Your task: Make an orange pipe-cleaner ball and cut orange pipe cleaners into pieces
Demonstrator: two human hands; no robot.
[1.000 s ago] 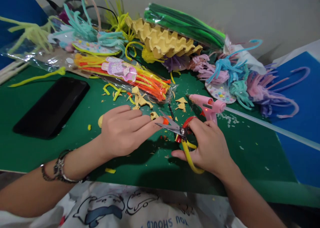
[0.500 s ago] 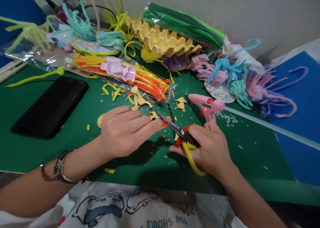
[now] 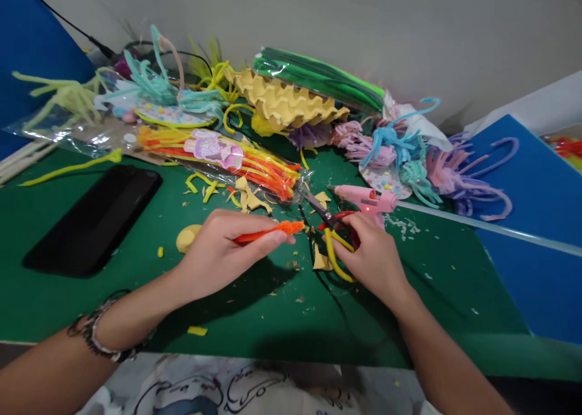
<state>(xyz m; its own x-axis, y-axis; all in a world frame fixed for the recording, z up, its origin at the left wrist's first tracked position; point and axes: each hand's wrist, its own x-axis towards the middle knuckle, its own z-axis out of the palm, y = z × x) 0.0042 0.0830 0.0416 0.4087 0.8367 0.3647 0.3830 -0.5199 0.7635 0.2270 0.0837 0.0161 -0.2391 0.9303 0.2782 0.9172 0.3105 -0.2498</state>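
The stem in my left hand [image 3: 248,245] is vivid orange [image 3: 290,227]. In my right hand [image 3: 370,248], the scissors [image 3: 331,219] pair dark grey blades with one red and one yellow handle loop. My bracelets [image 3: 109,330] mix black with pale grey. Under me the bench [image 3: 254,318] is deep green, the phone [image 3: 95,221] on it plain black, the glue gun [image 3: 364,198] pink with a red light. I see yellow and orange stems [image 3: 268,175] in a clear bag, its label [image 3: 211,150] lilac and pink, a tan egg tray [image 3: 282,102], a bundle [image 3: 318,78] in dark and bright greens, and a whitish disc [image 3: 384,179] dotted in pastels. The cloth [image 3: 264,397] on my lap is white with black-outlined cartoons.
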